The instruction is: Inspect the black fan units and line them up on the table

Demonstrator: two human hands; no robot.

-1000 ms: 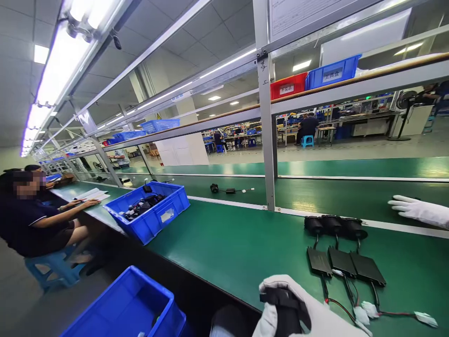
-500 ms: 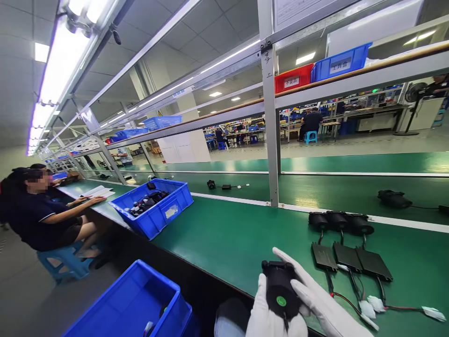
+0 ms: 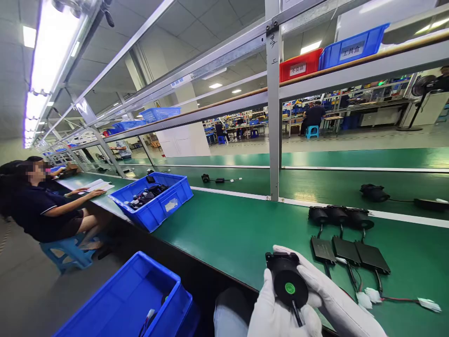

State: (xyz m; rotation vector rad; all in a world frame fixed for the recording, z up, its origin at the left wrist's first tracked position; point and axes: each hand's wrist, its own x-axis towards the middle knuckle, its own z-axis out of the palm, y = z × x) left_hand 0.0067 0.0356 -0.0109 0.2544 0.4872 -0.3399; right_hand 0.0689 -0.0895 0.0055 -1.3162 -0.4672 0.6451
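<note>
Black unit point(image 3: 286, 276), held above the near edge of the green bench point(image 3: 217, 234), its round end, which bears a green sticker point(image 3: 290, 288), turned toward the viewer and a short cable point(image 3: 296, 312) running down from it. The gloved left hand point(image 3: 272, 318) is closed round the unit from below and the left, thumb along its side; the gloved right hand point(image 3: 324, 290) is closed on it from the right, some fingers behind its far rim. To the right, on the bench, three round heads point(image 3: 337, 214) stand side by side, each wired to a flat box point(image 3: 346, 252) nearer the viewer; white wrapped ends point(image 3: 373, 295) lie nearest. Beyond the white strip point(image 3: 410, 218), at far right, lies another head point(image 3: 374, 193) with its cable; a smaller assembly point(image 3: 220, 180) lies left of the post point(image 3: 274, 117). At left, a blue bin point(image 3: 168, 217) of black parts sits on the bench; a second bin point(image 3: 115, 299) stands at near left, lower than the bench top. Farther left, a person point(image 3: 52, 206) sits on a blue stool point(image 3: 66, 252), hands at an open book point(image 3: 96, 186).
</note>
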